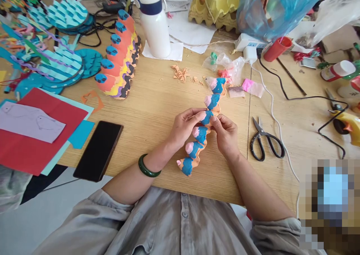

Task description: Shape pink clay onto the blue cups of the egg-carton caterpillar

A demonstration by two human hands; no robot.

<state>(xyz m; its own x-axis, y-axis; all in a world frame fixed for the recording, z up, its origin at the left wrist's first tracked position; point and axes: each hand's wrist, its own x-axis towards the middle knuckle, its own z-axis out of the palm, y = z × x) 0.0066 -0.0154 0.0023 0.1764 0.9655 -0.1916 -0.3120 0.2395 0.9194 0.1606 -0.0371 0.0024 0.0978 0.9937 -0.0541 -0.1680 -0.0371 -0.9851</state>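
A long strip of egg-carton cups (200, 134), covered in blue, pink and orange clay, slants above the table's front half. Around its middle cups, my left hand (188, 125) holds the left side, with thumb and fingertips on a pink tip. My right hand (225, 133) pinches the orange edge on the other side. Near the far end of the strip lie pink clay pieces (247, 85) in plastic wrap. Orange crumbs (180, 74) are scattered on the table beyond my hands.
Black-handled scissors (262, 138) lie right of my right hand, beside a white cable (272, 108). A phone (98, 150) and red paper (42, 135) are at left. A clay-covered carton strip (119, 56) and white bottle (154, 22) stand farther back. A blue plastic bag (277, 11) is behind.
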